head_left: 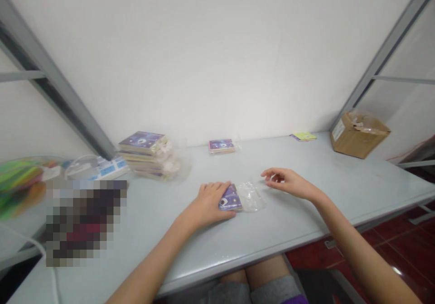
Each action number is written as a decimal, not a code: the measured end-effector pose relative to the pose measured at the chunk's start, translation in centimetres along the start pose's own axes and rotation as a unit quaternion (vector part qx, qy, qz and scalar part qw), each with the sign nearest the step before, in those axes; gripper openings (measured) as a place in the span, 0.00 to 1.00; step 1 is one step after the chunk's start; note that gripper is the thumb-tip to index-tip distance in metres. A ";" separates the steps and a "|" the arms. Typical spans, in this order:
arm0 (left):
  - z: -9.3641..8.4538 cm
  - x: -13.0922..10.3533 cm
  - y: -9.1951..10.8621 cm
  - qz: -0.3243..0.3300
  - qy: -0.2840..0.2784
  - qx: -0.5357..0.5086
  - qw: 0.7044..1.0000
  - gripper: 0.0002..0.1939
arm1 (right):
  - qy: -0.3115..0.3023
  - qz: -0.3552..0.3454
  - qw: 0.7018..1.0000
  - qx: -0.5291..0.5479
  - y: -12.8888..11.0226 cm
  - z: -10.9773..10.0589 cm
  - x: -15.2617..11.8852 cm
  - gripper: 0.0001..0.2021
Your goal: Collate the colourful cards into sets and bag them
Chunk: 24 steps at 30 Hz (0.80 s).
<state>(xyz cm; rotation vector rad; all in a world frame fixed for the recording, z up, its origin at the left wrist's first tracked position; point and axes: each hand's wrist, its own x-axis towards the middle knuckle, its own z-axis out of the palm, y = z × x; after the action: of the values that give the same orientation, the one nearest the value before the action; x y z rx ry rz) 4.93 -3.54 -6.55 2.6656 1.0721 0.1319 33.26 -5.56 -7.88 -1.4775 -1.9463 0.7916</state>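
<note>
A small purple pack of cards or booklets with a starry cover lies flat on the table, inside a clear plastic bag whose loose end spreads to the right. My left hand grips the pack from its left side, fingers over the far edge and thumb along the near edge, covering its left part. Just right of the bag's loose end, my right hand hovers above the table. Its fingers are loosely bent and apart, with nothing visible between them.
Similar bagged packs form a stack at the left. Another pack lies by the wall, with a yellow-green item farther right. An open cardboard box stands at the far right, a power strip at the left.
</note>
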 end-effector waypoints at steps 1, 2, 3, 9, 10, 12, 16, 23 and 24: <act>0.0 0.0 0.0 0.000 0.000 0.000 1.000 0.37 | 0.006 0.013 1.000 -0.014 0.7 -0.4 -0.4 0.15; 0.0 0.0 0.1 0.000 -0.001 0.000 1.000 0.37 | 0.011 0.026 0.999 -0.028 1.5 -0.9 -0.8 0.16; -0.1 -0.1 0.1 -0.001 -0.002 0.001 1.000 0.37 | 0.015 0.042 0.998 -0.043 2.2 -1.2 -1.2 0.17; 0.0 -0.1 0.1 -0.002 -0.004 0.001 1.000 0.37 | 0.007 0.100 0.992 -0.078 5.1 -2.0 -3.2 0.12; 0.0 -0.1 0.1 -0.001 -0.004 0.000 1.000 0.37 | 0.001 0.101 0.992 -0.069 5.3 -2.0 -3.3 0.11; 0.0 -0.1 0.1 -0.001 -0.003 -0.001 1.000 0.37 | -0.005 0.104 0.993 -0.059 5.3 -1.8 -3.4 0.10; -0.1 -0.1 0.1 -0.003 -0.001 -0.004 1.000 0.37 | 0.010 0.099 0.994 -0.054 4.6 -1.2 -2.8 0.12; -0.1 -0.1 0.1 -0.002 0.002 -0.005 1.000 0.38 | -0.025 0.037 0.988 0.146 -0.3 1.7 -0.7 0.17; -0.1 -0.1 0.1 -0.002 0.004 -0.005 1.000 0.38 | -0.029 0.029 0.984 0.175 -1.0 2.1 -0.4 0.16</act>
<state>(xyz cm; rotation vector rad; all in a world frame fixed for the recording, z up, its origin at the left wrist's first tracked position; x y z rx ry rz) 4.88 -3.70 -6.46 2.6562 1.0764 0.1459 31.18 -6.45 -8.62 -1.3139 -1.7025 1.1481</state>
